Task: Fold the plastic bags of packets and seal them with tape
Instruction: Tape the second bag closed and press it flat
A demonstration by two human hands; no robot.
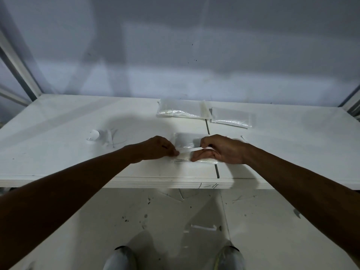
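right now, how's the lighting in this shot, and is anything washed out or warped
Head view: dim, bluish light, forearms almost silhouetted. Head view: soft hand shadows fall on the table. Head view: wide-angle lens bows the table's near edge. Head view: glare streaks the far left bag; the tape strip looks crisp.

The head view looks forward and down, close over the table (58,121) edge.

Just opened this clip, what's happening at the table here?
A person stands at a white table, sealing a plastic bag of packets near its front edge. The left hand and right hand each pinch one end of a strip of tape stretched just over the bag; it does not look pressed down yet. At the far side lie two more bags.
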